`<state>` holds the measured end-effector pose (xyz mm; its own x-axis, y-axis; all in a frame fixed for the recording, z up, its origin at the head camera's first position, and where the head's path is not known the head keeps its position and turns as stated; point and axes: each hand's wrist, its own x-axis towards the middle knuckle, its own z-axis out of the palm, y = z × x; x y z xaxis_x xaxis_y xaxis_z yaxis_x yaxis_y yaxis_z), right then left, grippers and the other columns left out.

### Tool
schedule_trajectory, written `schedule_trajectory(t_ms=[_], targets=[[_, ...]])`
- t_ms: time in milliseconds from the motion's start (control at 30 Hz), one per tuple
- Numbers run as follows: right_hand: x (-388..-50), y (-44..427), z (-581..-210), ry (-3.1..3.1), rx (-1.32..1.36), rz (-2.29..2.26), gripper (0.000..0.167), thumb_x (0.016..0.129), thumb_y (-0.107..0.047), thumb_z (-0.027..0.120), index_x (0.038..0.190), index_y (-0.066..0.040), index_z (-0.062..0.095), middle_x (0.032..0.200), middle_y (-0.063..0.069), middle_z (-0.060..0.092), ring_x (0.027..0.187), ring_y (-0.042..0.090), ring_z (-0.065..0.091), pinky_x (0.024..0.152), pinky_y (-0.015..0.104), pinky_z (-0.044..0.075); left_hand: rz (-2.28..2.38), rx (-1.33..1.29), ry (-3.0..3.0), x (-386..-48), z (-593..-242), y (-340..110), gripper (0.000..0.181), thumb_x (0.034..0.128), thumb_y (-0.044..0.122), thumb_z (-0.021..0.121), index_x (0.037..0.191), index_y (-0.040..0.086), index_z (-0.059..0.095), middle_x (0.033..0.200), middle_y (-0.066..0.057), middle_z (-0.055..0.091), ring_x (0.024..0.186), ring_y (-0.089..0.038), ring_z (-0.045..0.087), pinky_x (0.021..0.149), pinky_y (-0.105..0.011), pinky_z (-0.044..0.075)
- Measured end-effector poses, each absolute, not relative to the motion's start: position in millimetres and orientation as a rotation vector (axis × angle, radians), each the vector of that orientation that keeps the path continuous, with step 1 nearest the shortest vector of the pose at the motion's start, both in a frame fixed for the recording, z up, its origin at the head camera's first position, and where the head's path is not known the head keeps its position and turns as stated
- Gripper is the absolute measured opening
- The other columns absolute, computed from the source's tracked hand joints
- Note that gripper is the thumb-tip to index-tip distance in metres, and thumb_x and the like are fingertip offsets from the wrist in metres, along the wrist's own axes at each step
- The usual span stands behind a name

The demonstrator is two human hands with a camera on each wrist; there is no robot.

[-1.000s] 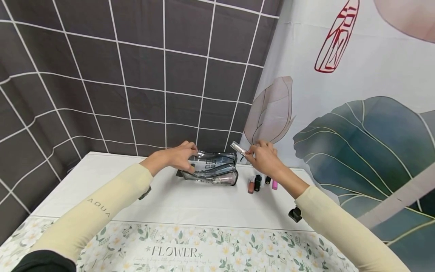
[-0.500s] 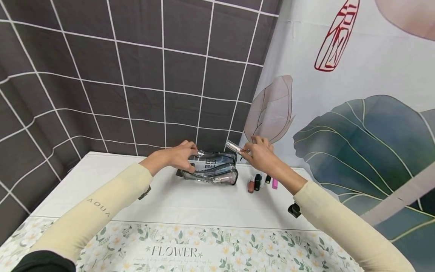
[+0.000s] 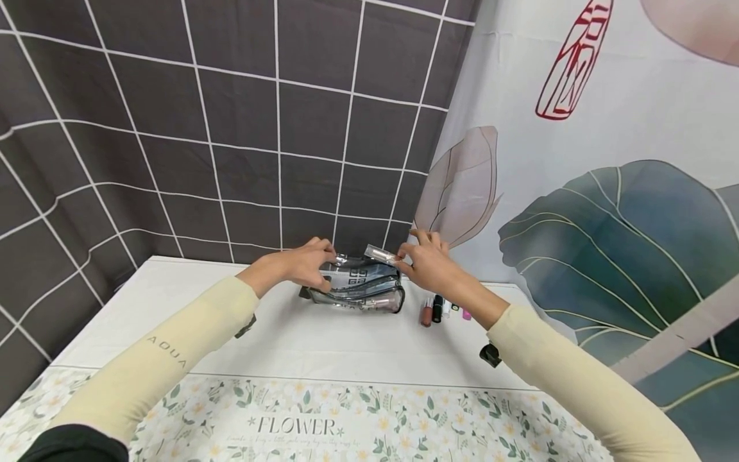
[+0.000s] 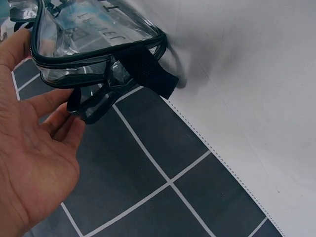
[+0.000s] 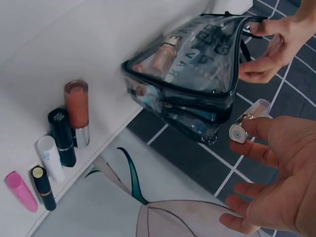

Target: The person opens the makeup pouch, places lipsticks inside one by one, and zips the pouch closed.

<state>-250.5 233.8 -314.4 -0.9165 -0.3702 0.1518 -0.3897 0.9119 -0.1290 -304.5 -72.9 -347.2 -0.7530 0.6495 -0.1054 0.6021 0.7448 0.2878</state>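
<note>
A clear zip pouch [image 3: 378, 282] with black trim lies near the table's back edge. My left hand [image 3: 303, 264] grips its left end, the thumb and fingers on the black-edged opening, as the left wrist view of the pouch [image 4: 89, 29] shows. Inside, a pinkish cosmetic tube [image 5: 165, 55] shows through the plastic. Between thumb and index finger, my right hand [image 3: 430, 260] pinches a slim clear-capped lipstick tube [image 5: 256, 111]. In the head view this tube [image 3: 381, 254] is tilted over the pouch's upper right side. The right hand's other fingers spread loosely.
Right of the pouch on the white table [image 3: 277, 340] stand a brown-red lip gloss [image 5: 77, 106], a black tube [image 5: 62, 136], a white tube [image 5: 51, 158], a small black tube [image 5: 43, 187] and a pink tube [image 5: 21, 191]. A dark gridded cloth [image 3: 231, 115] hangs behind.
My right hand has moved left with the lipstick tube, from right of the pouch to over its upper right side. The left hand and pouch have stayed put.
</note>
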Motion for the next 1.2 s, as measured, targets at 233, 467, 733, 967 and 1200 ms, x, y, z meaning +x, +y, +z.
schedule_trajectory(t_ms=[233, 467, 733, 967, 1200], targets=[[-249.0, 222.7, -318.5, -2.958, 0.625, 0.218, 0.025, 0.113, -0.035, 0.069, 0.123, -0.015, 0.081, 0.178, 0.031, 0.037, 0.159, 0.058, 0.036, 0.121, 0.076, 0.038, 0.353, 1.001, 2.745, -304.5, -346.8, -73.3, 0.085, 0.0857, 0.033, 0.073, 0.160, -0.006, 0.058, 0.165, -0.020, 0.051, 0.151, -0.036, 0.044, 0.130, -0.056, 0.046], [-247.1, 215.4, -325.3, -2.962, 0.661, 0.162, 0.031, 0.114, -0.036, 0.068, 0.132, -0.014, 0.080, 0.180, 0.029, 0.034, 0.159, 0.055, 0.036, 0.124, 0.074, 0.037, 0.336, 1.011, 2.757, -305.6, -346.8, -71.8, 0.085, 0.0850, 0.033, 0.074, 0.158, -0.006, 0.059, 0.164, -0.021, 0.052, 0.150, -0.037, 0.045, 0.130, -0.056, 0.046], [-249.4, 202.8, -333.6, -2.970, 0.712, 0.156, 0.034, 0.114, -0.036, 0.067, 0.135, -0.014, 0.080, 0.180, 0.030, 0.034, 0.158, 0.054, 0.038, 0.123, 0.073, 0.039, 0.336, 1.005, 2.749, -307.9, -348.7, -72.5, 0.085, 0.0860, 0.033, 0.074, 0.159, -0.006, 0.059, 0.165, -0.021, 0.050, 0.150, -0.037, 0.044, 0.130, -0.057, 0.045], [-251.7, 192.5, -339.8, -2.961, 0.752, 0.159, 0.032, 0.114, -0.036, 0.068, 0.134, -0.015, 0.080, 0.180, 0.029, 0.034, 0.156, 0.051, 0.040, 0.124, 0.071, 0.040, 0.359, 1.050, 2.758, -313.2, -355.4, -75.7, 0.082, 0.0856, 0.036, 0.072, 0.155, -0.005, 0.063, 0.159, -0.021, 0.054, 0.146, -0.037, 0.046, 0.126, -0.057, 0.048], [-250.5, 187.2, -340.5, -2.955, 0.773, 0.169, 0.034, 0.113, -0.037, 0.069, 0.136, -0.016, 0.082, 0.180, 0.028, 0.037, 0.155, 0.049, 0.040, 0.123, 0.070, 0.040, 0.368, 1.014, 2.744, -308.6, -350.4, -74.8, 0.085, 0.0846, 0.035, 0.073, 0.159, -0.005, 0.060, 0.163, -0.020, 0.052, 0.150, -0.037, 0.044, 0.129, -0.058, 0.045]])
